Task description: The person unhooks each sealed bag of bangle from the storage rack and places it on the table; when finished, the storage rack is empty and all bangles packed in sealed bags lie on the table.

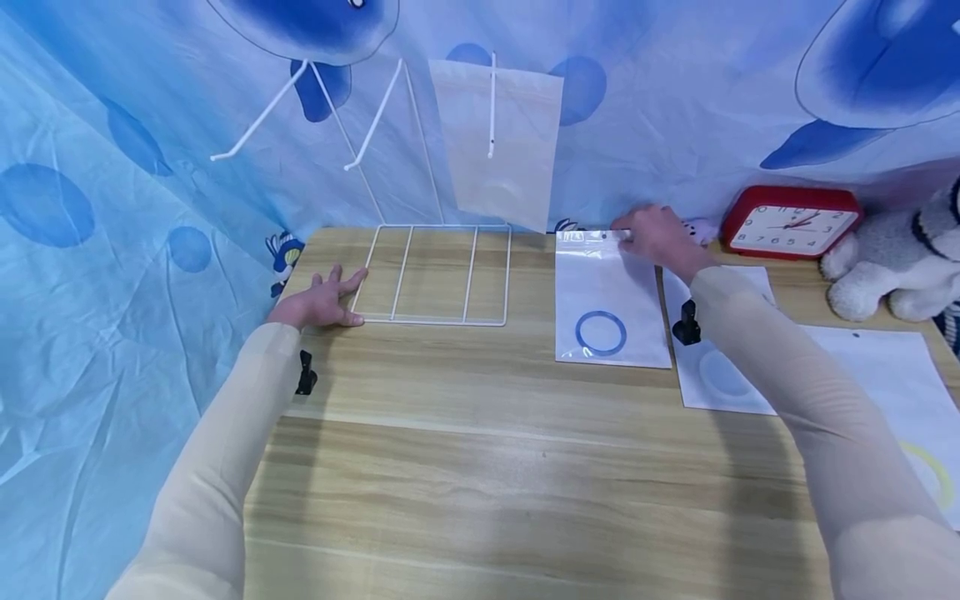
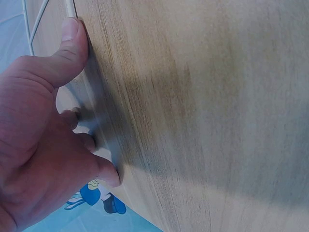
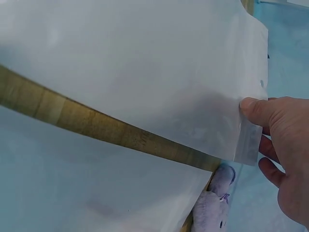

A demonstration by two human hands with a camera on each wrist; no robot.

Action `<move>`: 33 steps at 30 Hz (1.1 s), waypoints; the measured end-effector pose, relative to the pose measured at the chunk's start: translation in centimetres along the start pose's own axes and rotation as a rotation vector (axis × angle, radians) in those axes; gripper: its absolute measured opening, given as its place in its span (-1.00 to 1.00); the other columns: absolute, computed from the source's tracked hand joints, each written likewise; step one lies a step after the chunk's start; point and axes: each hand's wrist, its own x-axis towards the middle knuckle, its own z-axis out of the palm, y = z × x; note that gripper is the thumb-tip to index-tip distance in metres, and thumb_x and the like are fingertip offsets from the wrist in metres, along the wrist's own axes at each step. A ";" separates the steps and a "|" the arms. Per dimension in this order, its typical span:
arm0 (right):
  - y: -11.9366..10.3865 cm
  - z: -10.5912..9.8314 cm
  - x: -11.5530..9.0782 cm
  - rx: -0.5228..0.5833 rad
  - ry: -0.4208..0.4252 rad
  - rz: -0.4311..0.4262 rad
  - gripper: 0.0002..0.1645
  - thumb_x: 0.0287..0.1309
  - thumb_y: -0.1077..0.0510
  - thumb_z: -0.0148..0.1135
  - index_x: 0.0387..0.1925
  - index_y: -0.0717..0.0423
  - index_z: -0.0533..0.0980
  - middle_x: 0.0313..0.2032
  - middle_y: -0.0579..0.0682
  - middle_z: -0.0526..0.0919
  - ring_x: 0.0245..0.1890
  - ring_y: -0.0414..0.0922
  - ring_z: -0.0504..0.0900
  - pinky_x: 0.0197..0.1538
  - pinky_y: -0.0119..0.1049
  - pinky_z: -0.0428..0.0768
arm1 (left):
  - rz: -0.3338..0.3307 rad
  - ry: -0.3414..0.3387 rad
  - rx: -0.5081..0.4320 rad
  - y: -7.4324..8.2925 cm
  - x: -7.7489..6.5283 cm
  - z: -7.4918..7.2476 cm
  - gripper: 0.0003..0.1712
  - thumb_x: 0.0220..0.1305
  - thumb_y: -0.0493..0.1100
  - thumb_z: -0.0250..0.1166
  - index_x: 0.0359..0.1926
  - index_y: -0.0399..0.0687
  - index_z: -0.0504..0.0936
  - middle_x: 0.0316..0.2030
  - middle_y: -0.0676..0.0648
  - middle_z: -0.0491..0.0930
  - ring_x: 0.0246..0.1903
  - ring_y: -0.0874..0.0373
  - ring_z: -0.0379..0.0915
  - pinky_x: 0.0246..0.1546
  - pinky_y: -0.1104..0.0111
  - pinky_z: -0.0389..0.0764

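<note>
I see a wooden table (image 1: 480,467) set against a blue printed cloth backdrop (image 1: 112,208). In the head view, my left hand (image 1: 321,302) lies flat on the table at the far left, fingers straight and spread, its fingertips touching the left edge of a white wire rack (image 1: 435,273) whose flat base lies on the table. A pale bag (image 1: 498,154) hangs on one of the rack's prongs behind. My right hand (image 1: 660,237) reaches to the far right part of the table and pinches the top far corner of a clear plastic bag (image 1: 607,300) with a blue ring inside; the bag lies flat, stretching nearward from the hand. More bags (image 1: 885,375) lie to its right, with a red clock (image 1: 791,221) and a plush toy (image 1: 892,262) at the far right.

From the left wrist, I see the left hand (image 2: 43,140) with its thumb straight and fingertips pressing on the wood, the rack's wire (image 2: 29,24) just beyond the thumb.

From the right wrist, the right hand (image 3: 280,145) nips the bag's corner (image 3: 193,72) between thumb and curled fingers.
</note>
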 end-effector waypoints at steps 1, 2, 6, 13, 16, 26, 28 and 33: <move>0.0 0.0 0.0 -0.014 -0.002 -0.003 -0.57 0.25 0.25 0.31 0.15 0.25 0.59 0.10 0.31 0.61 0.12 0.28 0.49 0.20 0.25 0.37 | 0.000 0.001 0.002 0.0 0.0 0.0 0.12 0.37 0.00 0.31 0.59 0.02 -0.33 0.45 -0.48 -0.63 0.35 -0.58 -0.75 0.17 -0.53 -0.29; 0.0 0.1 0.1 -0.026 -0.005 -0.004 -0.57 0.25 0.24 0.31 0.15 0.24 0.59 0.10 0.31 0.61 0.12 0.29 0.48 0.20 0.28 0.36 | -0.002 0.003 0.002 0.0 -0.1 0.1 0.12 0.37 0.00 0.31 0.59 0.02 -0.33 0.45 -0.48 -0.62 0.35 -0.57 -0.75 0.17 -0.53 -0.29; -0.1 0.2 0.1 -0.047 -0.009 -0.006 -0.58 0.25 0.23 0.31 0.14 0.23 0.59 0.09 0.29 0.63 0.13 0.29 0.48 0.19 0.32 0.34 | -0.001 0.004 -0.001 0.1 -0.1 0.1 0.11 0.37 0.00 0.31 0.59 0.02 -0.32 0.46 -0.48 -0.62 0.35 -0.57 -0.75 0.18 -0.52 -0.29; -0.1 0.3 0.2 -0.068 -0.027 -0.017 -0.62 0.27 0.24 0.28 0.12 0.22 0.61 0.06 0.27 0.65 0.09 0.27 0.50 0.18 0.29 0.36 | 0.001 0.008 0.003 0.2 -0.1 0.1 0.09 0.39 -0.01 0.29 0.60 0.01 -0.31 0.46 -0.48 -0.61 0.35 -0.57 -0.74 0.18 -0.52 -0.28; -0.2 0.3 0.3 -0.077 -0.044 -0.011 -0.63 0.29 0.24 0.27 0.12 0.21 0.61 0.06 0.27 0.65 0.07 0.26 0.50 0.19 0.29 0.35 | -0.002 0.010 -0.007 0.2 -0.2 0.2 0.09 0.38 -0.02 0.30 0.59 0.01 -0.30 0.46 -0.48 -0.61 0.35 -0.57 -0.75 0.19 -0.51 -0.29; -0.1 0.7 0.4 -0.076 -0.041 -0.011 -0.67 0.26 0.20 0.31 0.03 0.23 0.64 -0.04 0.25 0.69 -0.05 0.21 0.56 0.14 0.28 0.37 | 0.008 0.007 -0.021 0.3 -0.2 0.1 0.09 0.38 -0.04 0.29 0.59 -0.01 -0.31 0.45 -0.48 -0.63 0.34 -0.58 -0.77 0.19 -0.50 -0.32; -0.1 0.8 0.5 -0.078 -0.038 -0.005 -0.66 0.27 0.19 0.31 0.04 0.23 0.64 -0.04 0.25 0.69 -0.05 0.21 0.56 0.14 0.28 0.36 | 0.011 0.009 -0.019 0.2 -0.2 0.1 0.09 0.38 -0.04 0.30 0.59 -0.01 -0.31 0.45 -0.49 -0.63 0.34 -0.59 -0.77 0.19 -0.50 -0.33; -0.1 0.7 0.4 -0.094 -0.028 -0.016 -0.64 0.26 0.20 0.31 0.06 0.25 0.63 -0.06 0.27 0.69 -0.05 0.23 0.56 0.13 0.30 0.37 | 0.015 0.010 -0.017 0.1 -0.2 0.2 0.10 0.38 -0.03 0.30 0.59 -0.02 -0.31 0.44 -0.50 -0.63 0.33 -0.60 -0.77 0.19 -0.50 -0.35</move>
